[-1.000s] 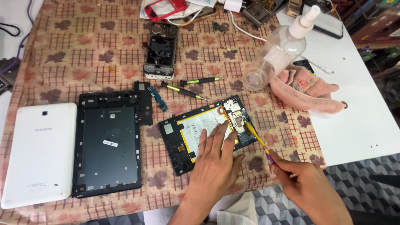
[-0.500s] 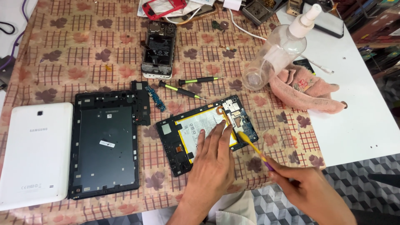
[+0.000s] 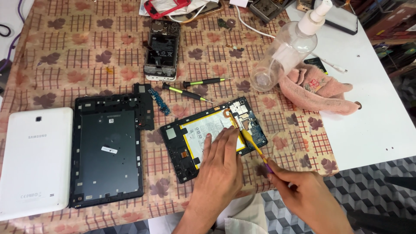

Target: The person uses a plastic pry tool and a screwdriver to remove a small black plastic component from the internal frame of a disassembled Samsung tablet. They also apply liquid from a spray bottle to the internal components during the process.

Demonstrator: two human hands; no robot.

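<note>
An opened tablet body (image 3: 182,149) with a pale battery (image 3: 208,130) and a blue circuit board (image 3: 255,130) lies tilted on the patterned cloth. My left hand (image 3: 221,167) presses flat on the battery, fingers spread. My right hand (image 3: 303,195) grips a thin yellow pry tool (image 3: 251,143) with a purple handle; its tip rests at the battery's right edge beside the circuit board.
A dark tablet frame (image 3: 108,151) and a white back cover (image 3: 34,160) lie at left. Two screwdrivers (image 3: 195,86), an opened phone (image 3: 162,50), a clear spray bottle (image 3: 286,52) and a pink cloth (image 3: 316,89) sit beyond. The table's front edge is near my hands.
The yellow tool's tip has slid a little down along the battery's right edge. My left hand stays pressed on the battery. The view has shifted slightly.
</note>
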